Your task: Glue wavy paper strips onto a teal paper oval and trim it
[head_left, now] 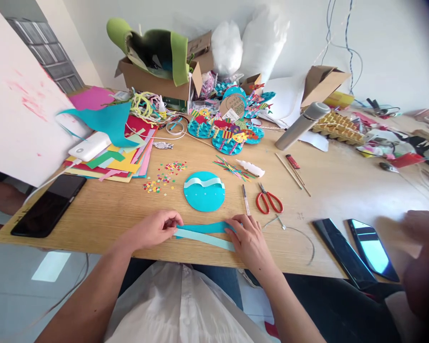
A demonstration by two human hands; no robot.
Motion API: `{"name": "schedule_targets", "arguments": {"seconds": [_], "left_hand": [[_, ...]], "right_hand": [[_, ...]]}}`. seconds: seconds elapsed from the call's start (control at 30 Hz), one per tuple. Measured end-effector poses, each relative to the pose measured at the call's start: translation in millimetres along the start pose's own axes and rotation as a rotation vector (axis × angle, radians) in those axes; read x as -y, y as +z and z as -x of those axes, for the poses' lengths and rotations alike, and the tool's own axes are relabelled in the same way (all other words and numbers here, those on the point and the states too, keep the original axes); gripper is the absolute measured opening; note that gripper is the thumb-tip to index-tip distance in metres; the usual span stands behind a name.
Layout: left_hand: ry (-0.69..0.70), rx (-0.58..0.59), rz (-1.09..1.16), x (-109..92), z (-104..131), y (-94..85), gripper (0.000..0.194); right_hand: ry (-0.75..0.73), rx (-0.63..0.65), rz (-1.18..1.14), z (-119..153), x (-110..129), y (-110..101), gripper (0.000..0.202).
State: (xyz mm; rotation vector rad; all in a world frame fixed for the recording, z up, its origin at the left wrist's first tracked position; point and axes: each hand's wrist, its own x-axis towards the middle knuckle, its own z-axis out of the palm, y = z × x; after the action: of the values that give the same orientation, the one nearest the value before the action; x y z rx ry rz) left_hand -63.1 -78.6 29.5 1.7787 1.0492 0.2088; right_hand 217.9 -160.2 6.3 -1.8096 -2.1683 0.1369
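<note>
My left hand (162, 227) is closed, its fingertips pinching the left end of a pale blue paper strip (203, 238). My right hand (249, 237) is closed at the right end of the strips, thumb and fingers on the paper. A darker blue paper strip (203, 228) lies just behind the pale one, and the two meet near my left fingertips. Beyond them is a round blue disc (204, 200) with a wavy pale strip (204, 183) across its upper part. Red-handled scissors (269, 201) and a pen (245, 199) lie right of the disc.
Confetti dots (164, 180) and thin colored paper strips (236, 169) lie near a white glue bottle (250, 167). Colored paper (125, 164) and a phone (50, 205) are at left. A metal flask (302, 125) stands behind. Another person's hand (423, 238) is at right beside phones (372, 250).
</note>
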Motion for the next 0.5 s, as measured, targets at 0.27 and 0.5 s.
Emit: {"name": "schedule_targets", "arguments": {"seconds": [0.27,0.5], "left_hand": [[-0.033,-0.177,-0.511,-11.7,13.9,-9.4,0.018],[0.192,-0.595,-0.832,-58.2,-32.2,14.7,0.025]], "right_hand": [[0.004,-0.107,-0.165,-4.3,-1.4,-1.8,0.019],[0.030,-0.354,-0.233,-68.9,-0.1,-12.6,0.027]]}}
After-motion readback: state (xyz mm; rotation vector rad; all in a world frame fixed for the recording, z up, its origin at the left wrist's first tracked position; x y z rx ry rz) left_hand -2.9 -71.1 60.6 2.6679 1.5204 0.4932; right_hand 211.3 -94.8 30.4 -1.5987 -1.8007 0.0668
